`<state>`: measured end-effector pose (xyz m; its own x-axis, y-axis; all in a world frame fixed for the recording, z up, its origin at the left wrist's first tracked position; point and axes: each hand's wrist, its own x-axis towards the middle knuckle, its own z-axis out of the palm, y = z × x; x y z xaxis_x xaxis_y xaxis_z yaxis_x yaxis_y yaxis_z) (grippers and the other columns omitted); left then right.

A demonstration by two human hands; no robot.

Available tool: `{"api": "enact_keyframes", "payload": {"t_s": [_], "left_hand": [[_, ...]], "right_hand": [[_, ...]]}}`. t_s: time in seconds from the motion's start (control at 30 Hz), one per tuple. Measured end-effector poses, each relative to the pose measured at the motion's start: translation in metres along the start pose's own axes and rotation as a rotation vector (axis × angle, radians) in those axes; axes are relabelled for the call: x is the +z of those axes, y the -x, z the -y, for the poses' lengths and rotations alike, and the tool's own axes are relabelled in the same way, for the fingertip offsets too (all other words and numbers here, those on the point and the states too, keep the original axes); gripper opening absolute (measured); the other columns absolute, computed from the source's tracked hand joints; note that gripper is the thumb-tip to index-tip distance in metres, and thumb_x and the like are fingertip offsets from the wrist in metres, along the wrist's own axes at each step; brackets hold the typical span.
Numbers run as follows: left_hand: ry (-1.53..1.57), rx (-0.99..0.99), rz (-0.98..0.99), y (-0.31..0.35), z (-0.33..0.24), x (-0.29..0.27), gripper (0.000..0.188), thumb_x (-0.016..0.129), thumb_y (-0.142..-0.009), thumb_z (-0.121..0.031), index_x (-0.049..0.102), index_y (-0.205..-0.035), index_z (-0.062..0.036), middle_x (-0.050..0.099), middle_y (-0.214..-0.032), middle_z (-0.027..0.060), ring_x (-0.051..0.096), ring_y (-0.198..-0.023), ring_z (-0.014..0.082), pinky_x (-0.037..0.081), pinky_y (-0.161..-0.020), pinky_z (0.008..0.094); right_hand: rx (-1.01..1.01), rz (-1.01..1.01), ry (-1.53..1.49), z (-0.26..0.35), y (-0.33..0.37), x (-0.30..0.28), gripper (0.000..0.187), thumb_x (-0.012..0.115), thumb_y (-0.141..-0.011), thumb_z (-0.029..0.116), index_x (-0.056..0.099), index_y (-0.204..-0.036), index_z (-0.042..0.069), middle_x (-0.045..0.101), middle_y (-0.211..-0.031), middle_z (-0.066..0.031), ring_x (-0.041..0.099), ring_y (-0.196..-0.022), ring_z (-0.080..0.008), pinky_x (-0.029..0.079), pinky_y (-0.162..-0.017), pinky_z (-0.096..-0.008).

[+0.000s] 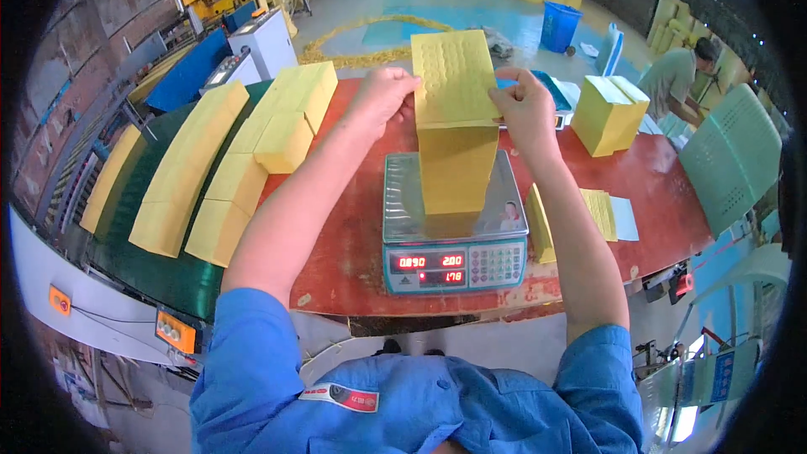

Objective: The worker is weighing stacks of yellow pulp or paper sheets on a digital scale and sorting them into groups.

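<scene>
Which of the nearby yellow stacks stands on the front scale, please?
It is the tall yellow stack between the left hand and right hand; it alone is on the front scale, while the others are on the green belt or red table.

Two hands (385, 99) (524, 106), one yellow stack (457, 147) between
One blue bin (561, 28) at one o'clock, one co-worker (672, 84) at two, two orange boxes (59, 300) (175, 332) at eight.

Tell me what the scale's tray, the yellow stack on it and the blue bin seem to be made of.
Tray: probably stainless steel, judging by its shiny grey surface.
Stack: likely paper, matte, with round marks patterning its top; the look alone can't rule out another sheet material.
Bin: most likely plastic, given its even blue colour and moulded-looking shape.
</scene>
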<state>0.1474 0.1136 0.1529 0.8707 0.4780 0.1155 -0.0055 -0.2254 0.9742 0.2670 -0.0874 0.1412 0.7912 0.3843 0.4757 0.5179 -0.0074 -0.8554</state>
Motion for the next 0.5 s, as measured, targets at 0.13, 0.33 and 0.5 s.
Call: {"api": "enact_keyframes", "payload": {"t_s": [0.13,0.33,0.5], "left_hand": [[-0.03,-0.053,-0.011,-0.007,0.013,0.004,0.02,0.061,-0.091,-0.025,0.06,-0.077,-0.0107,0.06,-0.063,0.0004,0.05,-0.05,0.0096,0.035,-0.045,0.0238],[-0.019,-0.043,-0.019,-0.01,0.02,0.004,0.02,0.061,-0.091,-0.026,0.059,-0.078,-0.011,0.059,-0.063,0.0007,0.049,-0.048,0.0097,0.033,-0.043,0.0238],[0.021,-0.046,-0.008,0.004,0.018,0.007,0.021,0.061,-0.091,-0.026,0.059,-0.078,-0.0102,0.057,-0.061,-0.0001,0.049,-0.047,0.0095,0.033,-0.042,0.0238]], "right_hand": [[-0.03,0.006,0.152,-0.017,-0.005,0.003,0.028,0.072,-0.077,0.015,0.068,-0.102,0.005,0.067,-0.071,-0.0074,0.063,-0.064,-0.0165,0.05,-0.062,-0.0319],[-0.069,-0.001,0.139,-0.032,-0.004,0.006,0.029,0.072,-0.075,0.016,0.069,-0.101,0.005,0.067,-0.072,-0.0062,0.061,-0.064,-0.0147,0.049,-0.062,-0.0305],[-0.012,0.028,0.094,-0.028,0.0,0.007,0.027,0.072,-0.076,0.016,0.069,-0.101,0.005,0.066,-0.072,-0.004,0.06,-0.062,-0.0112,0.048,-0.059,-0.0294]]}}
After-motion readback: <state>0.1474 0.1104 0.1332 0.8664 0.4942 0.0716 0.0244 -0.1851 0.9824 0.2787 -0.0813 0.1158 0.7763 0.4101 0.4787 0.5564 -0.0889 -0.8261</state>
